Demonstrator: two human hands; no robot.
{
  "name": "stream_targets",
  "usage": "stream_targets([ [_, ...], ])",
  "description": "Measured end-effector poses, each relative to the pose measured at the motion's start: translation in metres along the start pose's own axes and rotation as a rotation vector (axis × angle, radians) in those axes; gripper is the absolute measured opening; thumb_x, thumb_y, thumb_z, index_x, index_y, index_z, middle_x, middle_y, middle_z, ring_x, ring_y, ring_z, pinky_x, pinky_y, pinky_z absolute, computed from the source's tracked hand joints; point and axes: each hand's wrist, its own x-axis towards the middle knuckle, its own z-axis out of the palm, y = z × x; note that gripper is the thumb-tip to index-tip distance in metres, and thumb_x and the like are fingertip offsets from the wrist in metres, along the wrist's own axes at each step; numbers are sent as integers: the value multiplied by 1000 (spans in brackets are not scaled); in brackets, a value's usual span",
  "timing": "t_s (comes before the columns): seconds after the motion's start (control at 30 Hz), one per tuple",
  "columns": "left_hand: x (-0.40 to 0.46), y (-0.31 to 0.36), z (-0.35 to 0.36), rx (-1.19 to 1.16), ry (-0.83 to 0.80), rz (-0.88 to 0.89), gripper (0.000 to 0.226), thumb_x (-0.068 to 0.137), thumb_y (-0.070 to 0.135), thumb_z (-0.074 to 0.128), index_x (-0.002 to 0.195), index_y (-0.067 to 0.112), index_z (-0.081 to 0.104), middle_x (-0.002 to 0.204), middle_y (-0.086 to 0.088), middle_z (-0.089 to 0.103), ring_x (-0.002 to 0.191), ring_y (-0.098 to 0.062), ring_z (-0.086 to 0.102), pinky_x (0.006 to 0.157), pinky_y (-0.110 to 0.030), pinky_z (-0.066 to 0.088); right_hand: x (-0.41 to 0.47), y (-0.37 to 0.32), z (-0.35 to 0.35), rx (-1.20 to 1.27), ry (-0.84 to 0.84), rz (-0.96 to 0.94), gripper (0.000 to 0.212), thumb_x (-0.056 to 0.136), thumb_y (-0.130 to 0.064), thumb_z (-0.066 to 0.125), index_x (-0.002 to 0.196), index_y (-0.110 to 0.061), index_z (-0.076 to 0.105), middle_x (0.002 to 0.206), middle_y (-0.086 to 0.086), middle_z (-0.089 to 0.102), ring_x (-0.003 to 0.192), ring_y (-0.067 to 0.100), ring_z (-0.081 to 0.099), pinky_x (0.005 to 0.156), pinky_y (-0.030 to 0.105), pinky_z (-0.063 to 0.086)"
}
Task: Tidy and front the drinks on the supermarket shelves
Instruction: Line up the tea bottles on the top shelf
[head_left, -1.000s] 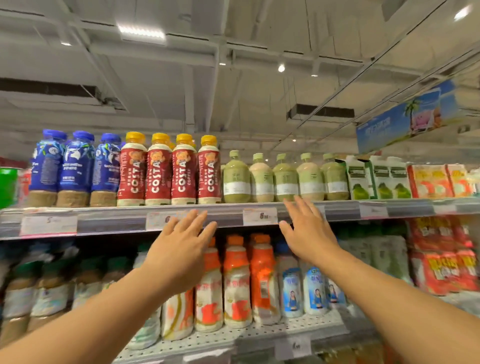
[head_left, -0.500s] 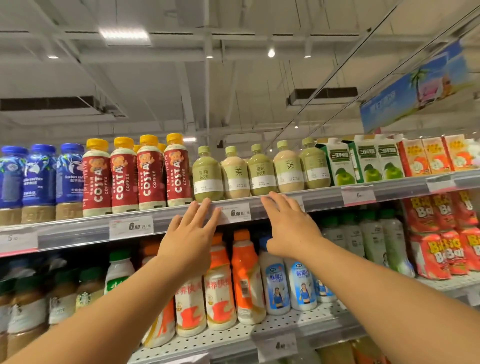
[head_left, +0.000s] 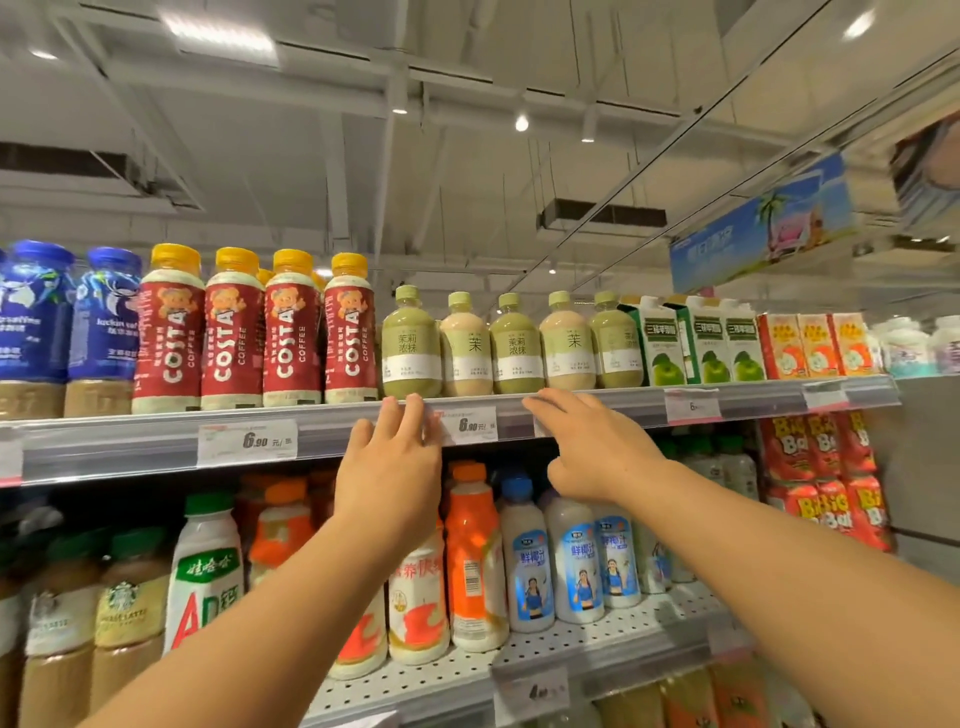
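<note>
Change from half a second ago: both arms have risen, fingertips now at the lip of the upper shelf (head_left: 156, 441) where before they hung just under it, and the view has closed in on the shelving. Upper shelf, a grey rail crossing the middle of the frame from left to right, carrying a front row of drinks. Lower shelf (head_left: 571, 642), perforated white, lower centre, partly masked by both forearms. Left hand (head_left: 387, 467), centre frame, fingers spread and loose, holding nothing, tips touching the rail directly below the leftmost of the pale green-capped tea bottles (head_left: 514, 345). Right hand (head_left: 592, 447), just right of centre, fingers extended and parted, empty, tips on the rail under the fourth tea bottle. Tea bottles: five, upright, labels forward, middle of the upper shelf. Costa coffee bottles (head_left: 260, 332): four, red labels, yellow caps, left of the teas, more caps behind. Blue-labelled bottles (head_left: 67, 322), far left. Green apple cartons (head_left: 696, 343) and orange cartons (head_left: 815, 345), right of the teas. Lower shelf drinks: orange-capped bottles (head_left: 475, 561) and blue-labelled white bottles (head_left: 576, 561) between the forearms, red packs (head_left: 826, 478) at right. Price tag (head_left: 248, 441) reading 6.90, left of the left hand; second price tag (head_left: 470, 425) between the hands.
</note>
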Motion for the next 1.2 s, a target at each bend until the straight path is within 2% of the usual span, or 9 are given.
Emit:
stream_targets([
  [0.17, 2, 16, -4, 37, -43, -68, 66, 84, 23, 49, 146, 9, 31, 154, -11, 9, 142, -37, 7, 109, -43, 25, -4, 37, 5, 30, 100, -6, 68, 89, -21, 48, 152, -24, 21, 158, -6, 18, 142, 18, 20, 114, 40, 28],
  [0.3, 1, 25, -8, 72, -55, -151, 69, 79, 22, 47, 144, 9, 32, 150, -10, 17, 138, -33, 16, 105, -40, 30, 6, 75, 15, 80, 225, -1, 56, 99, -31, 42, 151, -21, 24, 156, -2, 27, 141, 18, 24, 115, 37, 22],
  [0.43, 11, 44, -15, -10, 34, -230, 62, 76, 22, 48, 136, 16, 37, 151, -8, 29, 141, -31, 21, 111, -42, 26, 17, 98, 29, 162, 289, -40, 51, 97, -40, 46, 144, -20, 40, 139, -3, 46, 128, 19, 38, 107, 38, 34],
  [0.6, 34, 75, -5, -12, 23, -111, 86, 82, 23, 46, 153, 23, -2, 163, -2, -1, 149, -21, -7, 120, -42, 5, 30, 107, 38, 213, 375, -90, 46, 90, -43, 56, 132, -24, 50, 120, -5, 51, 113, 19, 43, 100, 36, 35],
  [0.7, 38, 88, 3, 11, -45, -146, 86, 84, 26, 45, 153, 21, -6, 162, -4, -8, 148, -22, -12, 120, -44, 2, 34, 106, 32, 244, 388, -85, 40, 85, -43, 62, 121, -26, 55, 112, -6, 52, 107, 19, 44, 98, 37, 35],
  [0.77, 38, 91, 4, 14, -46, -159, 85, 84, 26, 47, 153, 20, -1, 162, -4, -2, 148, -23, -6, 119, -43, 4, 38, 104, 26, 235, 376, -62, 36, 82, -42, 65, 114, -27, 57, 109, -6, 53, 105, 20, 46, 97, 38, 36],
  [0.83, 40, 90, 1, 13, 5, -145, 79, 81, 27, 51, 151, 21, 14, 158, -4, 16, 146, -24, 10, 117, -42, 13, 42, 102, 21, 234, 355, -47, 33, 79, -42, 68, 107, -28, 58, 105, -7, 53, 103, 20, 47, 95, 37, 37],
  [0.97, 59, 78, -12, -50, 100, -127, 53, 79, 27, 48, 131, 24, 45, 132, 3, 50, 121, -20, 43, 103, -38, 30, 46, 103, 14, 261, 328, -27, 34, 75, -45, 74, 102, -30, 58, 103, -9, 54, 101, 17, 48, 92, 35, 39],
  [1.2, 128, 4, -55, -10, 201, -281, 50, 85, 24, 53, 133, 14, 48, 136, -8, 49, 124, -29, 43, 100, -45, 36, 46, 104, 14, 264, 295, -1, 36, 76, -43, 75, 106, -32, 58, 106, -11, 53, 104, 17, 46, 92, 35, 36],
])
